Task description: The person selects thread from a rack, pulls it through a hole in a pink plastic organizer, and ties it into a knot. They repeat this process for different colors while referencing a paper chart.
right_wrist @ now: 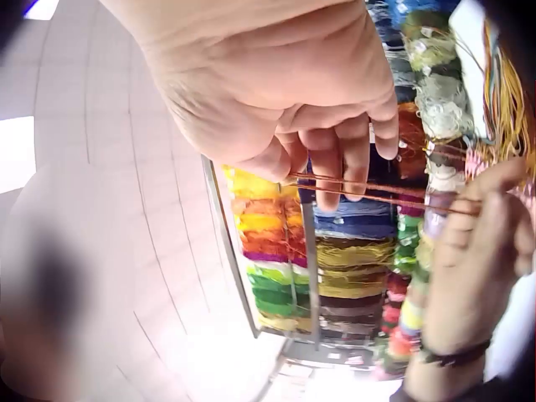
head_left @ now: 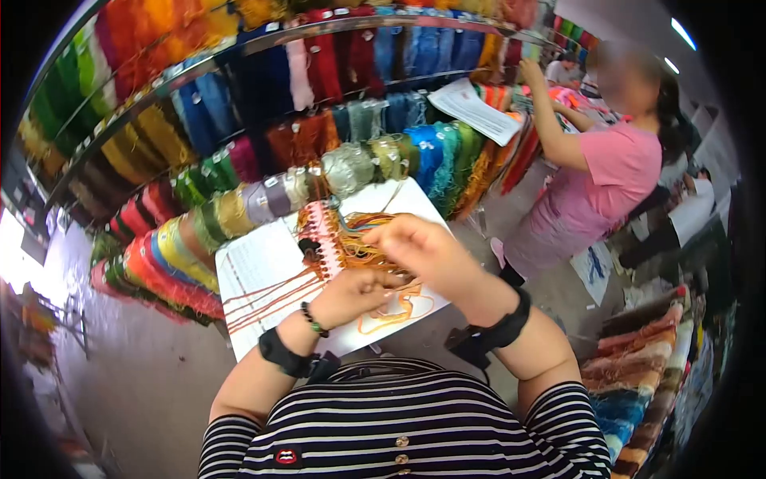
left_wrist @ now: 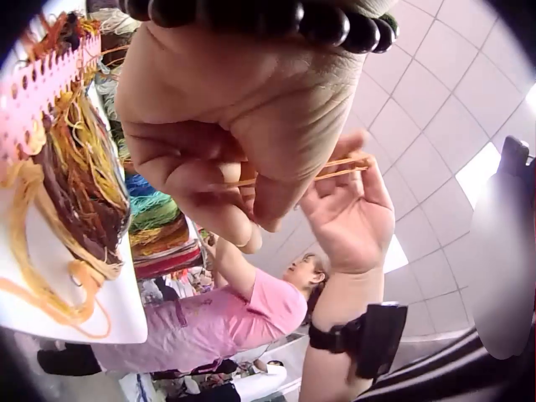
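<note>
A doubled strand of orange thread (left_wrist: 342, 162) stretches between the two hands. My left hand (head_left: 355, 294) pinches one part of it between thumb and fingers, low over the white board (head_left: 435, 199). To its right and higher, my right hand (head_left: 427, 254) pinches the other end of the thread at the fingertips. On the board lies a pink strip with a row of holes (head_left: 325, 235), bearing brown and golden thread bundles (head_left: 359, 243). Loose pale-orange thread (head_left: 407, 307) lies near the board's front edge, and reddish-brown strands (head_left: 267, 297) run out to the left.
Racks of coloured yarn skeins (head_left: 319, 68) curve round behind the board. A paper sheet (head_left: 475, 110) lies on the skeins at the back right. A person in a pink top (head_left: 614, 160) stands to the right. More skeins (head_left: 638, 375) lie at the lower right.
</note>
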Action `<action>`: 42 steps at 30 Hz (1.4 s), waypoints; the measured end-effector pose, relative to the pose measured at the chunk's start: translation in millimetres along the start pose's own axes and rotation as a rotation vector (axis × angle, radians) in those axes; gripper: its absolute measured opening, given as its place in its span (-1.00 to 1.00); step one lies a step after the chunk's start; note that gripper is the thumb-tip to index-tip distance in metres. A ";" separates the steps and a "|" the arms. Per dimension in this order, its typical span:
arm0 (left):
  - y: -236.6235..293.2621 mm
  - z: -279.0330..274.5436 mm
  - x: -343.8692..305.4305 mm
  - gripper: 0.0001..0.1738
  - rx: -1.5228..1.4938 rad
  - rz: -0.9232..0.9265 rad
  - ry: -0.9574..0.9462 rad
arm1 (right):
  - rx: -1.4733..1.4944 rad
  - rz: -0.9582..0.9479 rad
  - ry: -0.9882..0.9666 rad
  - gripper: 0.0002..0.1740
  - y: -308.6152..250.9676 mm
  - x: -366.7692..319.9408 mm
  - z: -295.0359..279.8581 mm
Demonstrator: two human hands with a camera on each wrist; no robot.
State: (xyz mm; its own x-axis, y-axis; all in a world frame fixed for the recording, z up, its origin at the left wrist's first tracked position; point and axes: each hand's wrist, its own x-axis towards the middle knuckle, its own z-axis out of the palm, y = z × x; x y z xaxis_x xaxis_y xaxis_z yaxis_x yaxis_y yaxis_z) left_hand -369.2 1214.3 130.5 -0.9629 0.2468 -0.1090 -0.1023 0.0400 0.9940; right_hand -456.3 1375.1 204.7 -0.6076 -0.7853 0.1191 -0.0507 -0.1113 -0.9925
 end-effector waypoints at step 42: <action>-83.0 -151.8 82.7 -0.48 0.939 -0.330 0.805 | -0.611 -0.232 1.669 -0.74 -2.0 -242.3 -300.4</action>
State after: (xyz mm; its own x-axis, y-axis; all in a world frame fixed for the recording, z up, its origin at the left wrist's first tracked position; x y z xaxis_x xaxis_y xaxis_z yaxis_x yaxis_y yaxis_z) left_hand -478.2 1084.4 40.9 -0.8380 -0.5454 0.0180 -0.4665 0.7331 0.4949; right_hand -547.1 1748.6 169.5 -0.6038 0.6391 0.4765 -0.2637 0.4040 -0.8760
